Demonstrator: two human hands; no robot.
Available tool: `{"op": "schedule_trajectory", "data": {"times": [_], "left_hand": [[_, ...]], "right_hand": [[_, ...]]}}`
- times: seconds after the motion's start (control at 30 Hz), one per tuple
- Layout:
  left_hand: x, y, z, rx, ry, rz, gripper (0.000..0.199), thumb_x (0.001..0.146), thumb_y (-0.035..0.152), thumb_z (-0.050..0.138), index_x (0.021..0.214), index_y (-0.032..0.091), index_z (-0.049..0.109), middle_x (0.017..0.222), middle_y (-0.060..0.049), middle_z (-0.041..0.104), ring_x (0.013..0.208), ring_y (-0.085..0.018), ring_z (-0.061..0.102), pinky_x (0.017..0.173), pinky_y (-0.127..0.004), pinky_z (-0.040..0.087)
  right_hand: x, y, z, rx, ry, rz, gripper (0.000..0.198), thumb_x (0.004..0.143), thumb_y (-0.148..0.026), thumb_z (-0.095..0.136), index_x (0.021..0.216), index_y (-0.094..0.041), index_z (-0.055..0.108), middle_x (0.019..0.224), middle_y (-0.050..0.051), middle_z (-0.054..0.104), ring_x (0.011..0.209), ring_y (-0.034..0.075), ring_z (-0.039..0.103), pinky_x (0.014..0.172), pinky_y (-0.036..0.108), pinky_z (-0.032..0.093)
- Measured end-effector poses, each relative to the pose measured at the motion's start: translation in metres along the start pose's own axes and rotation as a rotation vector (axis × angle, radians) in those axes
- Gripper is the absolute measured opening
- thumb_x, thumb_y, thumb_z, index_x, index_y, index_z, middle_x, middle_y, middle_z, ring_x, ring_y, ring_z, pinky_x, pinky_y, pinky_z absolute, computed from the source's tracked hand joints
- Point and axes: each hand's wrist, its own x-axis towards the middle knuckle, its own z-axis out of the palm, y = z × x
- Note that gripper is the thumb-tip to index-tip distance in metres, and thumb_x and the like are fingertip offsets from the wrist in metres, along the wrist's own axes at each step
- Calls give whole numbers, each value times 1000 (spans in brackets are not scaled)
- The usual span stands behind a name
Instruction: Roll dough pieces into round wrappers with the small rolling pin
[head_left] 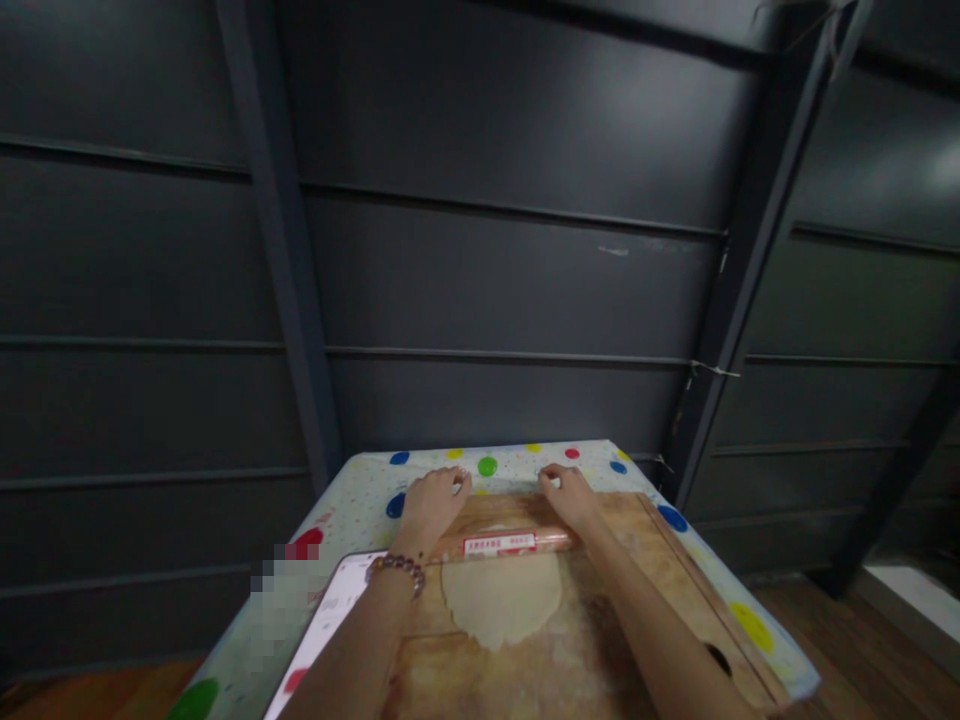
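Observation:
A wooden rolling pin (555,541) with a red-and-white label lies crosswise over a flat, pale sheet of dough (502,600). The dough is roughly round with a ragged near edge. My left hand (437,498) bears on the pin's left end, fingers curled over past it, a beaded bracelet on the wrist. At the other end, my right hand (568,495) presses on the pin in the same way, its fingers bent inward. Both ends of the pin are hidden under the hands and wrists. Beneath the dough is a wooden board (540,685).
A phone (337,600) with a lit screen lies by my left forearm, partly covered by it. The table wears a white tablecloth (517,464) with coloured dots. Behind the table rises a dark panelled wall (495,280) with upright beams. The board has a dark hole at right.

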Motion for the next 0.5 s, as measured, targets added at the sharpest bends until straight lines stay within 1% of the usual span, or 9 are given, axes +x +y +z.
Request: {"op": "schedule_trajectory", "data": {"times": [0.13,0.2,0.27,0.37,0.5], "left_hand": [[-2,-1,0,-2,-35,14,51,101,42,27,91,20,72,96,-13,76,91,-29,70,82,-38,46],[-3,-2,0,-11,-57,22,51,101,42,28,85,22,72,95,-13,76,90,-30,70,79,-37,47],[-4,-3,1,-24,-80,29,47,100,40,31,82,25,71,94,-11,77,89,-28,70,76,-36,47],[-5,-3,2,-36,-90,28,42,99,38,31,86,29,70,94,-8,77,91,-26,70,77,-34,47],[-5,-3,2,-36,-98,12,42,100,39,29,92,29,69,97,-8,76,94,-26,69,81,-34,46]], "right_hand": [[-1,-1,0,-6,-11,9,35,97,-34,42,112,-22,71,113,7,72,113,22,60,92,27,39],[-2,-2,0,-10,-21,5,35,97,-34,42,112,-21,70,112,7,73,110,21,62,91,27,40],[-3,-3,0,-17,-31,-2,34,97,-33,42,112,-21,70,111,8,73,108,21,63,90,27,40],[-4,-3,1,-33,-42,-13,33,97,-33,42,112,-21,70,109,8,73,108,21,63,89,27,40],[-4,-3,1,-58,-62,-21,33,96,-33,42,109,-21,70,107,9,74,106,22,63,86,27,41]]}}
